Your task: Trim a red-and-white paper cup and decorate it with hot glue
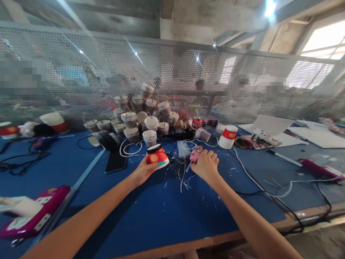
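My left hand [144, 172] is closed around a red and white paper cup [159, 157] with a gold emblem and a black band near its rim. The cup tilts a little above the blue table. To its right, my right hand [207, 163] is wrapped round a pink glue gun [196, 154], from which a clear stick pokes out toward me. My palm hides part of its body. White thread scraps [184, 183] lie between the hands, with a bundle of clear sticks [183, 148] just behind them.
Small grey-white buckets with handles [129, 118] are piled at the back, before a perforated metal screen [172, 68]. A black phone [115, 161] lies left of the cup. Another red and white cup [228, 136], cables and purple power strips [45, 205] stand around.
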The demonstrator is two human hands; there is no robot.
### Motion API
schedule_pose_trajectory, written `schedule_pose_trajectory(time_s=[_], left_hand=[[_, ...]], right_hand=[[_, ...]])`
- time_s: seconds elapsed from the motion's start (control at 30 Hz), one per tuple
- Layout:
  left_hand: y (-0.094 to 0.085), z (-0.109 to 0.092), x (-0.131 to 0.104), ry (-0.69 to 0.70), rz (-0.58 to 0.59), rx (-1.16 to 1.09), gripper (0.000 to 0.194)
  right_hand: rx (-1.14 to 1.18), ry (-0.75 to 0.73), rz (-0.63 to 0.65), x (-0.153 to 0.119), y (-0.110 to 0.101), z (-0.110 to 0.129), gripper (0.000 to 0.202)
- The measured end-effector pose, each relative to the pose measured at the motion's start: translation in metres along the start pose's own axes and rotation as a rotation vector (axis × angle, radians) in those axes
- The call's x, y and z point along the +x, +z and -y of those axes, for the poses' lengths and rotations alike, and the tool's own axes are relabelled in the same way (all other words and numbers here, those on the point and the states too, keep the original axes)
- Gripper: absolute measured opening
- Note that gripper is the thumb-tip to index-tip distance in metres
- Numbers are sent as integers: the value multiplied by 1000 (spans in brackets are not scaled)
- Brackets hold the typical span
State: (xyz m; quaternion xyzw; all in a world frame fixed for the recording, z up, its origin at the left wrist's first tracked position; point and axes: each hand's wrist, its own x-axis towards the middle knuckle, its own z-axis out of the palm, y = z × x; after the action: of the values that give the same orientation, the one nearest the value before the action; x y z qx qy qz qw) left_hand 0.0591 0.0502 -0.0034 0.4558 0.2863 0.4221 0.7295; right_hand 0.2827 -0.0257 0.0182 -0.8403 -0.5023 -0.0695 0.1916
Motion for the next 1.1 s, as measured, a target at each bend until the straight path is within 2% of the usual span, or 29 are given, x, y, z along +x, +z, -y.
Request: schedule_pose_trajectory(time_s=[0.07, 0.33, 0.4, 0.53, 0.73, 0.8, 0.93, 1.0, 1.1], left_hand=[[0, 0, 0, -1, 23, -13, 49], [-1, -1, -1, -44, 47, 5, 47], [-2, 0, -1, -46, 54, 10, 50], [-3, 2, 0, -51, 44, 24, 56], [-2, 1, -1, -42, 1, 13, 57], [0, 1, -1, -36, -6, -9, 57], [3, 0, 0, -36, 22, -32, 52], [3, 1, 0, -35, 41, -35, 52], [2, 1, 0, -34, 47, -36, 53]], right_hand=[[-20, 8, 71, 4, 2, -3, 51], [1, 75, 188, 18, 5, -13, 56], [4, 77, 178, 20, 5, -14, 52], [80, 36, 56, 20, 2, -12, 37], [467, -74, -48, 12, -6, -7, 29], [703, -113, 17, 9, -3, -6, 33], [1190, -110, 287, 2, 6, -3, 42], [1309, -130, 316, -1, 9, -1, 42], [1340, -199, 292, -5, 8, 2, 39]])
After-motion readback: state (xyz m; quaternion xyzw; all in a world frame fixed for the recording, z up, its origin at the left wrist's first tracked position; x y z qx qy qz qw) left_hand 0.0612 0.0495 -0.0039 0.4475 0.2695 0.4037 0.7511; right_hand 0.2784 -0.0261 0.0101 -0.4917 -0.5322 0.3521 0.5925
